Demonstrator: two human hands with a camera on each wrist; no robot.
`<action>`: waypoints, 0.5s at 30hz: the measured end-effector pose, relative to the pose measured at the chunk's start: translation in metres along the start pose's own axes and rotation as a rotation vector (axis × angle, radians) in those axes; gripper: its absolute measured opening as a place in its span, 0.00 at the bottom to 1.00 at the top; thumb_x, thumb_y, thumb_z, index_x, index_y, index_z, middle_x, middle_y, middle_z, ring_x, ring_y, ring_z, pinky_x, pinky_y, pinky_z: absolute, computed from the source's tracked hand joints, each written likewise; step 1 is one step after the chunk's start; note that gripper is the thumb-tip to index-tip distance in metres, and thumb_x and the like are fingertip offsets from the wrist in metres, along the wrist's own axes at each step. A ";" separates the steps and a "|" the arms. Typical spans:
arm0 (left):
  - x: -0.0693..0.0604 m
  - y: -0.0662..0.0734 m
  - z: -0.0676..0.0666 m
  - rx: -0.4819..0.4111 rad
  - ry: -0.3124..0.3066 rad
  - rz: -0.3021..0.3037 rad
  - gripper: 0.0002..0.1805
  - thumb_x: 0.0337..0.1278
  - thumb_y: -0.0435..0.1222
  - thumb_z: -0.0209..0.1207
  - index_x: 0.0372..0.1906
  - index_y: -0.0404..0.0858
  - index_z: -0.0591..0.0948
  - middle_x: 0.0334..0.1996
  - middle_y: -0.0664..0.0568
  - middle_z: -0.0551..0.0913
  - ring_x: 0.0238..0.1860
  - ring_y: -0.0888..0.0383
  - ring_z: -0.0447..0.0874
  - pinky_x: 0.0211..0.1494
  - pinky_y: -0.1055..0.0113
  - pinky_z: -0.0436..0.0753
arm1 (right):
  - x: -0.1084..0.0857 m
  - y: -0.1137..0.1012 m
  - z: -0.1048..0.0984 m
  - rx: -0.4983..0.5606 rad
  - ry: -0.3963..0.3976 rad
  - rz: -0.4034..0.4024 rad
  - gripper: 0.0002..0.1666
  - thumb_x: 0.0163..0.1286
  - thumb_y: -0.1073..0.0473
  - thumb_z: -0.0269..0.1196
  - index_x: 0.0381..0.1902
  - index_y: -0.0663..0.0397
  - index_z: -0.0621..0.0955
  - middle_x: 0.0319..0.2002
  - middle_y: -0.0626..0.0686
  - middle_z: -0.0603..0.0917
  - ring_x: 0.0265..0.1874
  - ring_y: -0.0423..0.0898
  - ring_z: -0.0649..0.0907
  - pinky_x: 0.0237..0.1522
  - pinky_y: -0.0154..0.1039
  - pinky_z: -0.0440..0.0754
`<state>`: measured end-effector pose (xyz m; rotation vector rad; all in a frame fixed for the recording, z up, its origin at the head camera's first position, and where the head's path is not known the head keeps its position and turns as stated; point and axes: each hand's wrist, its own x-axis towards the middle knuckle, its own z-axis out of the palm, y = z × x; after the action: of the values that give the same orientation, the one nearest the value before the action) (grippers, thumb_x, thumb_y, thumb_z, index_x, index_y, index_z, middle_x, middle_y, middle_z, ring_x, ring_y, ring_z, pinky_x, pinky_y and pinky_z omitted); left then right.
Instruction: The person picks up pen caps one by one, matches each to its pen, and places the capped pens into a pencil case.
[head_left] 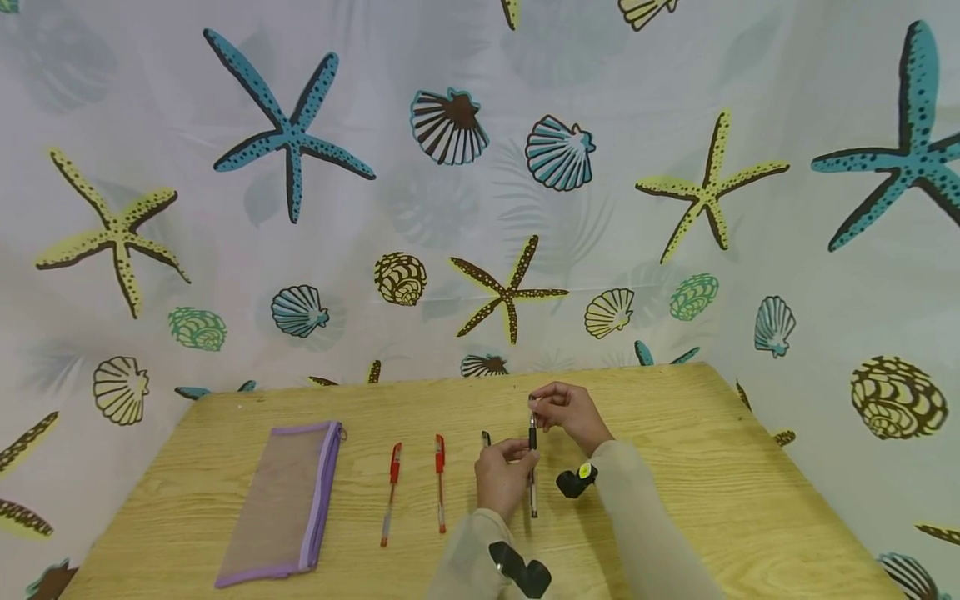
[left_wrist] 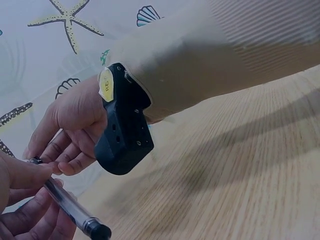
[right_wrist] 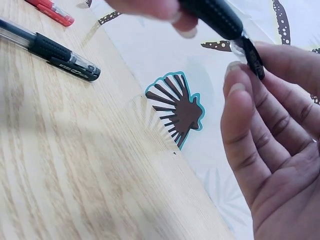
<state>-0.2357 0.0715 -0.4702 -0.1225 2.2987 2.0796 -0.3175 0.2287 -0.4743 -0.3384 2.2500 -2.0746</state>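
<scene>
The left hand point(head_left: 502, 477) hides most of the second black pen point(right_wrist: 64, 54) from the head view, where only its far tip shows; the right-wrist view reveals the cap, with the barrel cut off. Fingers also cover part of the held black pen point(head_left: 533, 438), which is raised over the table point(head_left: 697, 492). The left hand curls closed around its middle, the near end jutting out below; the right hand point(head_left: 567, 414) pinches its far, clip end between thumb and fingertips. To the left lie the left red pen point(head_left: 392, 472), right red pen point(head_left: 440, 467) and, farther left, a flat mesh pouch point(head_left: 277, 500), its contents indiscernible.
</scene>
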 end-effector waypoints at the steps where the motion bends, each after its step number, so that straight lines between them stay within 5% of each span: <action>1: 0.000 0.001 0.000 -0.001 0.001 0.003 0.09 0.57 0.31 0.64 0.43 0.33 0.85 0.32 0.50 0.84 0.27 0.59 0.83 0.30 0.65 0.83 | -0.001 0.001 0.000 0.002 0.002 0.000 0.19 0.66 0.59 0.65 0.48 0.69 0.79 0.28 0.52 0.84 0.24 0.44 0.81 0.31 0.43 0.82; 8: 0.001 -0.001 0.000 0.005 0.023 0.038 0.09 0.57 0.31 0.64 0.42 0.33 0.86 0.32 0.50 0.84 0.25 0.61 0.81 0.28 0.66 0.81 | -0.006 0.004 0.004 0.021 -0.009 -0.024 0.20 0.66 0.61 0.65 0.48 0.73 0.77 0.31 0.50 0.85 0.27 0.43 0.81 0.32 0.40 0.82; 15: 0.000 0.000 0.000 -0.050 0.025 0.004 0.10 0.57 0.29 0.63 0.43 0.31 0.85 0.32 0.49 0.83 0.26 0.56 0.84 0.29 0.66 0.82 | -0.009 0.002 0.008 0.039 -0.021 -0.042 0.21 0.66 0.62 0.64 0.49 0.76 0.75 0.35 0.49 0.87 0.31 0.42 0.83 0.37 0.45 0.83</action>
<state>-0.2356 0.0715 -0.4706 -0.1465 2.2632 2.1508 -0.3073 0.2233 -0.4777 -0.4060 2.2059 -2.1221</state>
